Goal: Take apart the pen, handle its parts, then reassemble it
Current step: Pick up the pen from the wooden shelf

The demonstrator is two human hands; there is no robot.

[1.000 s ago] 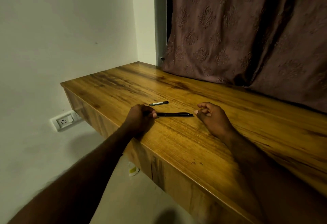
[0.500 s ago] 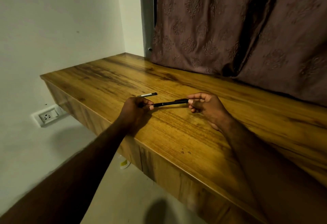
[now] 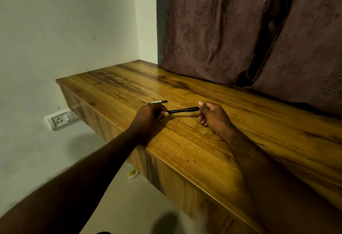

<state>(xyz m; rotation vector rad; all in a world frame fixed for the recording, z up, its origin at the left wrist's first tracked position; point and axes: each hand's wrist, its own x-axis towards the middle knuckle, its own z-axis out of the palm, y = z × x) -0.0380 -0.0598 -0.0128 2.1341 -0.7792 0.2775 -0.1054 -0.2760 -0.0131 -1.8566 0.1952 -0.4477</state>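
The pen (image 3: 182, 110) is black, the small cap (image 3: 157, 102) is black with a silver bit, the desk (image 3: 203, 141) is golden brown with dark streaks, the curtain (image 3: 240, 30) is dull purple-brown with leafy shapes, and the wall (image 3: 64, 30) is white.

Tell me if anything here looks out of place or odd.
Little stands out. The pen cap lies by itself on the wooden counter, behind the left hand, apart from the pen body that both hands hold by its ends. A small yellowish object sits on the floor under the counter; I can't tell what it is.
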